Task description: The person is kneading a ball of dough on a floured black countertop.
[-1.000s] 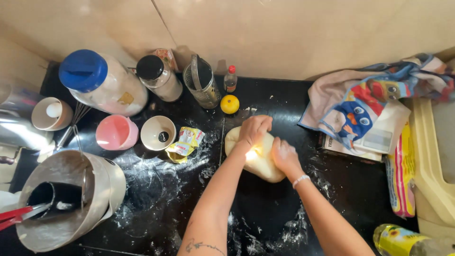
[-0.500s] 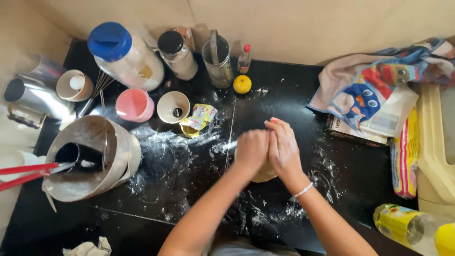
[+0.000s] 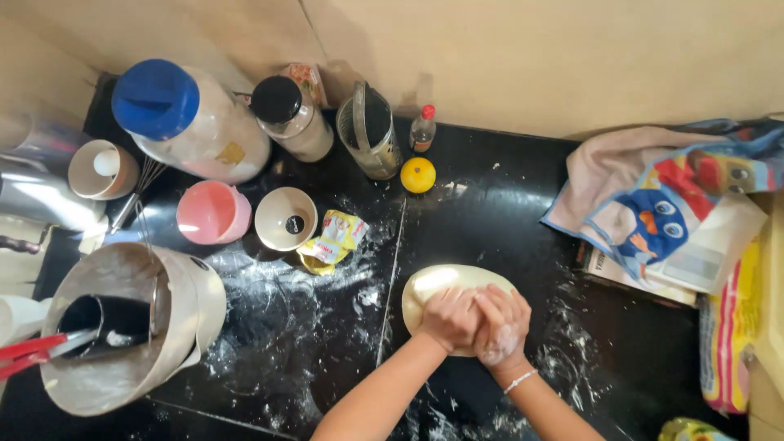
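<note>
A pale lump of dough (image 3: 437,285) lies on the black, flour-dusted counter (image 3: 490,212). My left hand (image 3: 449,318) and my right hand (image 3: 500,327) are pressed side by side onto the dough's near edge, fingers curled and floury. A thin bracelet sits on my right wrist. The dough's near half is hidden under my hands.
A big floury mixing bowl (image 3: 114,335) with a whisk sits at the left. Behind stand a blue-lidded jar (image 3: 188,122), a black-lidded jar (image 3: 292,118), a measuring jug (image 3: 369,135), a small bottle (image 3: 422,129), a lemon (image 3: 417,175), a pink cup (image 3: 212,212), a cream bowl (image 3: 286,219). A colourful towel (image 3: 661,196) lies right.
My hands have drawn back toward me over the dough and now sit on its near edge, leaving the far part of the dough uncovered. The view has shifted.
</note>
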